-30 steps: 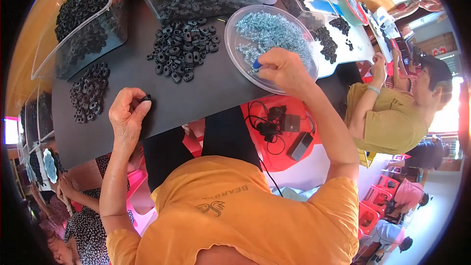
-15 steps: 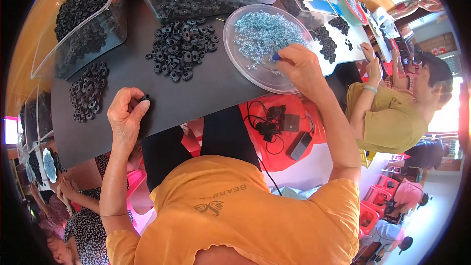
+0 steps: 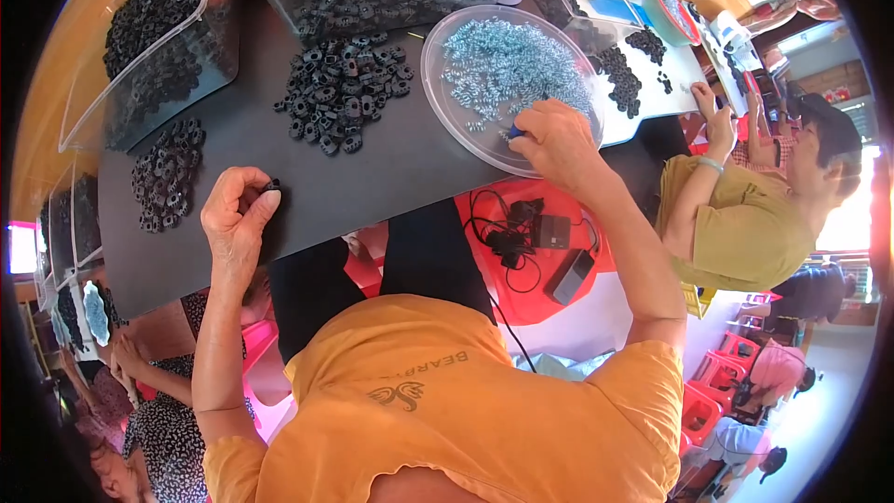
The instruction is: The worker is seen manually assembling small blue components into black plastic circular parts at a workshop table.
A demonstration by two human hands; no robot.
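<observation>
Left hand (image 3: pixel 235 216): pinching small black plastic part (image 3: pixel 272 184), at desk (image 3: pixel 349 191). Right hand (image 3: pixel 561 144): pinching blue object (image 3: pixel 515 131) over round clear tray (image 3: pixel 438 84), coil springs (image 3: pixel 507 56) within.

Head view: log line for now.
left hand: pinching black part; right hand: blue object at fingertips, over tray of springs; table: piles of black parts

Seen from here, the left hand (image 3: pixel 235 219) pinches a small black part (image 3: pixel 273 184) over the dark table (image 3: pixel 358 182); the right hand (image 3: pixel 562 144), something blue (image 3: pixel 515 131) at its fingertips, is over a round tray (image 3: pixel 436 107) of springs (image 3: pixel 507 61).
</observation>
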